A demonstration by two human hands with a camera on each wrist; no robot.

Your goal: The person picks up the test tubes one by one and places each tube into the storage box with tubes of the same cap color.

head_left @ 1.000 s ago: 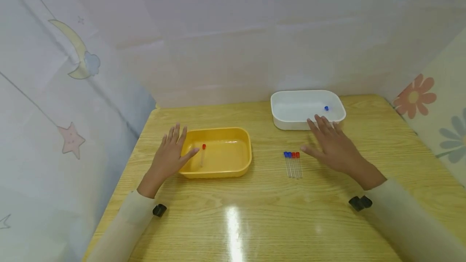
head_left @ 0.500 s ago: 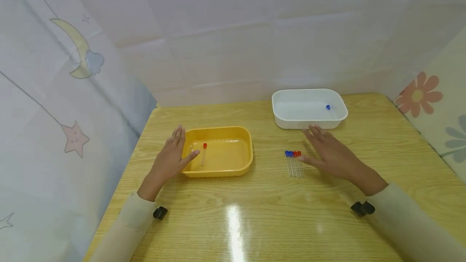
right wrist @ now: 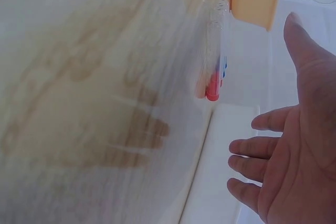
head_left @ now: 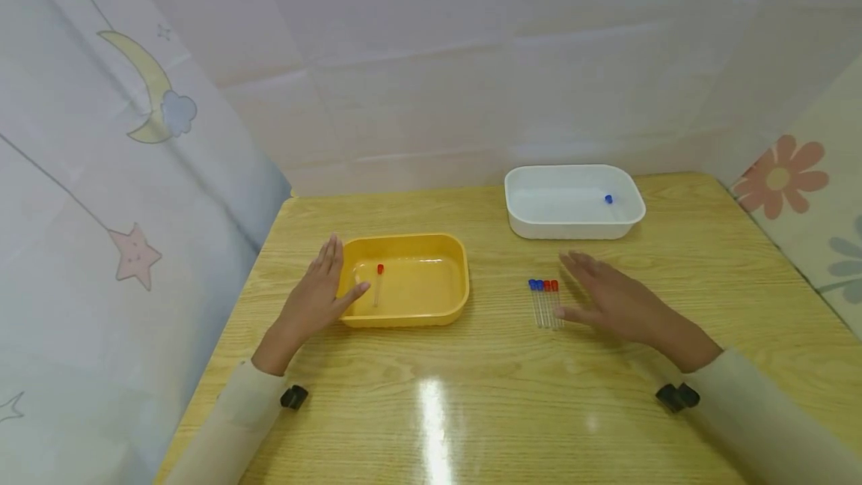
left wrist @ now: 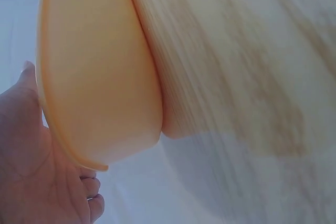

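Observation:
In the head view my left hand (head_left: 308,305) lies at the left end of a yellow tray (head_left: 431,319), fingers straight and thumb reaching over the rim. Inside that tray is a clear tube with a red cap (head_left: 380,269). My right hand (head_left: 616,305), its fingers extended, hovers just right of a row of thin capped tubes (head_left: 540,302), two blue-capped and two red-capped. Its thumb overlaps the rightmost tube in the head view; the right wrist view shows the hand (right wrist: 310,150) apart from the tubes (right wrist: 214,66) and holding nothing.
A white tray (head_left: 566,231) stands at the back right, with a blue-capped tube (head_left: 609,199) in it. The wooden table (head_left: 377,395) meets hanging cloth at the back and both sides. Dark wrist cameras (head_left: 294,397) sit on the sleeves.
My right hand has drawn back from the white tray's front edge toward me, down beside the tube row. The left hand stays at the yellow tray, its fingers closer together.

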